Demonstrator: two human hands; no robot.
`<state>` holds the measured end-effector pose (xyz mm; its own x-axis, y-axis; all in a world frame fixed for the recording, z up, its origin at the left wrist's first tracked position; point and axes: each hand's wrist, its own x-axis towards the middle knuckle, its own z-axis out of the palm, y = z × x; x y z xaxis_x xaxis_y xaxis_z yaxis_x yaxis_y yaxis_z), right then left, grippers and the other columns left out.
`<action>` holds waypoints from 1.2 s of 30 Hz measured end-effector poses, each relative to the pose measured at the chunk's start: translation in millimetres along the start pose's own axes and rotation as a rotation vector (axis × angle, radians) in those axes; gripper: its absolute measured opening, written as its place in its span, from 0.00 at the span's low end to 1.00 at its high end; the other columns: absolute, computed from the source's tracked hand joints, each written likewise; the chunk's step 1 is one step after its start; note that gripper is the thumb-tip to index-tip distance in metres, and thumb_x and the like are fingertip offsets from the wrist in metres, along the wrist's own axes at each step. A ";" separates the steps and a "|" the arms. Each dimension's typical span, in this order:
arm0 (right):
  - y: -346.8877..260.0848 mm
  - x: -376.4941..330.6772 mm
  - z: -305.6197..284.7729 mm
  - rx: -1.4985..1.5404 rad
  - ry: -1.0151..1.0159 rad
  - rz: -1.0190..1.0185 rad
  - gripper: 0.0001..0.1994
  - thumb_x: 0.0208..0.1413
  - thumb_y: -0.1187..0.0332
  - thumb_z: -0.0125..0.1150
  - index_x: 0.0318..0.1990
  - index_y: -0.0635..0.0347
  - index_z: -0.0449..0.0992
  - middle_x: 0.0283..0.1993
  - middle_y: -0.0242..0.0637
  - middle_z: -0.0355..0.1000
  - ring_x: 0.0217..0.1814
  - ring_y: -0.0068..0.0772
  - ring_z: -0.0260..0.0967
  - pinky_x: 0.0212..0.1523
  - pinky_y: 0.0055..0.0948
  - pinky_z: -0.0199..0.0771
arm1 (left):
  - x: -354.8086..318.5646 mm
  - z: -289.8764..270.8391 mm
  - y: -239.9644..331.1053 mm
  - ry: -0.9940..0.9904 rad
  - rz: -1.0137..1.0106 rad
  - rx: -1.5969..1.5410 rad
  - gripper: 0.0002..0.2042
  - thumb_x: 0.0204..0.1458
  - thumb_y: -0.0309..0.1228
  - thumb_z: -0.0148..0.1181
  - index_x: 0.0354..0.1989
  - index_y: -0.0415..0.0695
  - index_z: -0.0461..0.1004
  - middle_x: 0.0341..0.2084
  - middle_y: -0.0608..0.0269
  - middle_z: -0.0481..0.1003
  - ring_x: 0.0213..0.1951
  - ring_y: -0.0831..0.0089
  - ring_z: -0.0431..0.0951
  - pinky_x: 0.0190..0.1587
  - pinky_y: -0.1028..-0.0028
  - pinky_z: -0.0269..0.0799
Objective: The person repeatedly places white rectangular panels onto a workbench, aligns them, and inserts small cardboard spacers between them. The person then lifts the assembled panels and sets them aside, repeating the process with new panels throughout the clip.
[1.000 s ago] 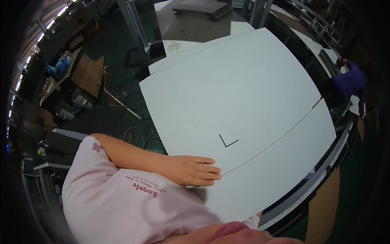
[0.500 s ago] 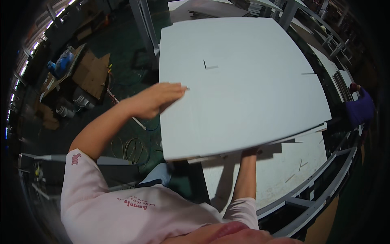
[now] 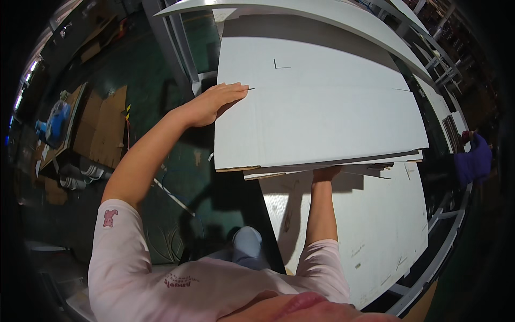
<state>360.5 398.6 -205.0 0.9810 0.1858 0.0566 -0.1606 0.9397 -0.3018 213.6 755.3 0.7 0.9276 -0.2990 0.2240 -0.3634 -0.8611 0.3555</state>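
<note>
A large white cardboard sheet (image 3: 322,115) with an L-shaped cut and slits lies before me, on top of other sheets whose brown edges show along the near side. My left hand (image 3: 220,102) rests on its left edge, fingers stretched out flat beside a small slit. From the near side, my right hand (image 3: 325,174) reaches beneath the sheets; its fingers are hidden under them. Over the far side arches another white sheet (image 3: 300,12), raised and casting a shadow band on the one below.
Under the stack is a pale, marked work surface (image 3: 370,231). A grey metal frame (image 3: 450,231) runs along the right, and a grey post (image 3: 179,51) stands far left. Cardboard (image 3: 104,126) and a blue bag (image 3: 56,121) are at left. A person in purple (image 3: 473,161) is at far right.
A white sheet now arches above the far side, shading the sheet below. The stack's near edge appears higher in view. My left hand stays at the left edge, my right hand underneath.
</note>
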 end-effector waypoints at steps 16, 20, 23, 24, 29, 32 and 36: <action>170.0 315.4 25.8 -0.080 0.293 -0.193 0.30 0.59 0.45 0.46 0.64 0.48 0.59 0.65 0.33 0.59 0.64 0.40 0.56 0.66 0.45 0.54 | 187.5 -40.8 -339.0 -0.150 -0.460 0.113 0.24 0.57 0.23 0.48 0.65 0.48 0.59 0.64 0.57 0.58 0.64 0.60 0.58 0.65 0.67 0.55; 180.9 361.6 3.9 -0.132 0.333 -0.192 0.29 0.60 0.46 0.46 0.64 0.50 0.59 0.64 0.34 0.60 0.63 0.40 0.57 0.65 0.44 0.55 | 176.4 -37.7 -354.2 -0.115 -0.534 0.078 0.24 0.58 0.24 0.48 0.64 0.47 0.59 0.64 0.57 0.58 0.64 0.60 0.59 0.65 0.66 0.55; 188.9 381.9 -11.4 -0.161 0.375 -0.205 0.29 0.60 0.47 0.47 0.64 0.50 0.60 0.63 0.34 0.60 0.63 0.40 0.58 0.64 0.44 0.56 | 180.8 -36.3 -363.7 -0.089 -0.542 0.057 0.23 0.58 0.25 0.48 0.64 0.47 0.60 0.63 0.57 0.59 0.63 0.60 0.59 0.65 0.66 0.55; 193.3 387.7 -17.6 -0.163 0.389 -0.209 0.29 0.60 0.47 0.47 0.64 0.51 0.60 0.63 0.35 0.61 0.63 0.40 0.58 0.64 0.44 0.57 | 180.7 -36.1 -365.2 -0.081 -0.546 0.057 0.23 0.58 0.25 0.48 0.64 0.47 0.60 0.63 0.57 0.59 0.63 0.60 0.60 0.65 0.66 0.55; 201.6 398.9 -42.7 -0.186 0.454 -0.216 0.28 0.60 0.49 0.48 0.64 0.52 0.60 0.62 0.36 0.62 0.62 0.41 0.60 0.63 0.43 0.59 | 182.7 -31.7 -364.5 -0.046 -0.532 0.025 0.23 0.59 0.27 0.47 0.64 0.46 0.60 0.62 0.57 0.61 0.63 0.60 0.60 0.65 0.65 0.55; 205.5 398.7 -51.0 -0.205 0.476 -0.201 0.28 0.60 0.49 0.48 0.64 0.53 0.60 0.61 0.36 0.63 0.61 0.41 0.61 0.62 0.42 0.60 | 181.5 -33.9 -364.2 -0.016 -0.533 0.012 0.22 0.59 0.28 0.47 0.64 0.46 0.60 0.61 0.57 0.61 0.62 0.60 0.61 0.65 0.65 0.56; 200.3 382.3 -57.3 -0.293 0.517 -0.142 0.28 0.61 0.51 0.49 0.64 0.54 0.60 0.60 0.37 0.64 0.60 0.41 0.62 0.61 0.42 0.61 | 173.0 -33.0 -375.1 0.030 -0.547 -0.045 0.22 0.60 0.29 0.47 0.64 0.46 0.60 0.61 0.57 0.62 0.62 0.59 0.62 0.64 0.64 0.56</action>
<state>709.7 641.4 -298.3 0.9282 -0.1680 -0.3319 -0.0596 0.8135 -0.5786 507.5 1040.1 -63.8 0.9796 0.1998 0.0215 0.1670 -0.8688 0.4661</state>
